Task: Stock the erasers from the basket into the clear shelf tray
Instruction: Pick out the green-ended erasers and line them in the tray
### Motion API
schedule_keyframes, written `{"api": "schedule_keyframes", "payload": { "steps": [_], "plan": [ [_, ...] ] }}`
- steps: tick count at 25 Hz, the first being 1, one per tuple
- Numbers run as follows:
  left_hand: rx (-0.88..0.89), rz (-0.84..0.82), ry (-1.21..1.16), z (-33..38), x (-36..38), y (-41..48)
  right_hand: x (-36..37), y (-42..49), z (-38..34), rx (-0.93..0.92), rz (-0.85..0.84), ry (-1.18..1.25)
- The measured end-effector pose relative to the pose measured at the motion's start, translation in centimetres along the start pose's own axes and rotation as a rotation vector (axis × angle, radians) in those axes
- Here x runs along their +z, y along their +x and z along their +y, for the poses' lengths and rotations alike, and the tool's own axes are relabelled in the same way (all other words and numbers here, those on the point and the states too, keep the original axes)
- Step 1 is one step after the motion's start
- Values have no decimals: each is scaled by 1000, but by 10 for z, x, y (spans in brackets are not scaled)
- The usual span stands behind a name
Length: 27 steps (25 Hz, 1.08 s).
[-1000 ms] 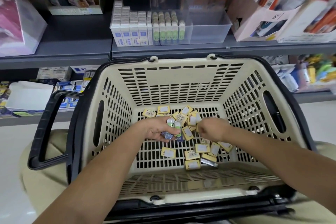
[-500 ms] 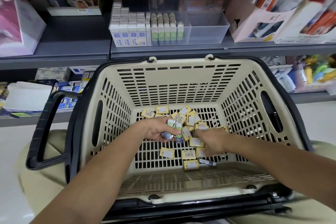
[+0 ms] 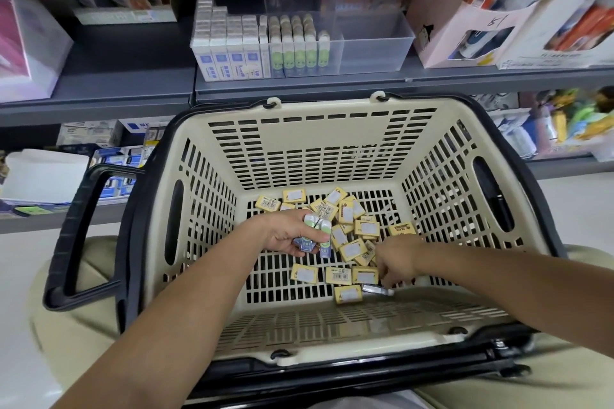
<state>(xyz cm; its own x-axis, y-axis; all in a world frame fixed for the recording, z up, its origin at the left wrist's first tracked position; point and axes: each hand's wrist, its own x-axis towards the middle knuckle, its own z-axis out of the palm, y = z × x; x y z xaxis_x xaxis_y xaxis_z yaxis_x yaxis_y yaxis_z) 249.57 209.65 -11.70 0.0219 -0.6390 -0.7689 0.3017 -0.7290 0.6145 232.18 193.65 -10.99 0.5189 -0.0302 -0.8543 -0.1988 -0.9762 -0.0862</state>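
The left hand (image 3: 285,236) grips a small bunch of green-and-white erasers (image 3: 325,236), fingers curled round them, above the middle of the basket floor. The right hand (image 3: 397,259) reaches down toward the front right part of the floor, knuckles up and fingers curled downward. Its fingertips sit right at a slim dark eraser (image 3: 377,290) lying close to the front wall, but I cannot tell whether they pinch it or only touch it.

Between and around both hands, yellow erasers (image 3: 352,249) lie scattered loose on the slotted floor, thickest toward the back and middle, with a few near the front. The basket (image 3: 315,149) is cream with a black rim and black handles, and rests on the person's lap.

Beyond its back edge, on the grey shelf (image 3: 133,83), stands the clear tray (image 3: 375,43). White-and-blue erasers (image 3: 229,56) fill its left end in upright rows, and green erasers (image 3: 292,55) stand just beside them toward the middle. A pink box (image 3: 442,36) stands just right of the tray.
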Motion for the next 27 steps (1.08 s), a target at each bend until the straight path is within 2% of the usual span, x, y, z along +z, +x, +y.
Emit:
{"api": "schedule_keyframes", "payload": {
  "steps": [3, 6, 8, 10, 15, 20, 27],
  "plan": [
    [4, 12, 1, 1, 0, 0, 14, 5, -11, -19, 85, 26],
    [7, 3, 0, 3, 1, -3, 16, 9, -21, -70, 46, 9],
    [3, 2, -42, 4, 1, -5, 7, 9, -17, -93, -30, 126],
    [-1, 22, -110, 7, 0, -6, -5, 8, -13, -97, -33, 272],
    [83, 108, -113, 15, 2, -11, -31, 9, -21, -164, 229, 669],
    [220, 187, -59, 32, 4, -21, -69, -4, -15, -188, 505, 954],
    [545, 278, 1, 93, 4, -55, -131, -48, 12, -335, 769, 963]
  ]
}}
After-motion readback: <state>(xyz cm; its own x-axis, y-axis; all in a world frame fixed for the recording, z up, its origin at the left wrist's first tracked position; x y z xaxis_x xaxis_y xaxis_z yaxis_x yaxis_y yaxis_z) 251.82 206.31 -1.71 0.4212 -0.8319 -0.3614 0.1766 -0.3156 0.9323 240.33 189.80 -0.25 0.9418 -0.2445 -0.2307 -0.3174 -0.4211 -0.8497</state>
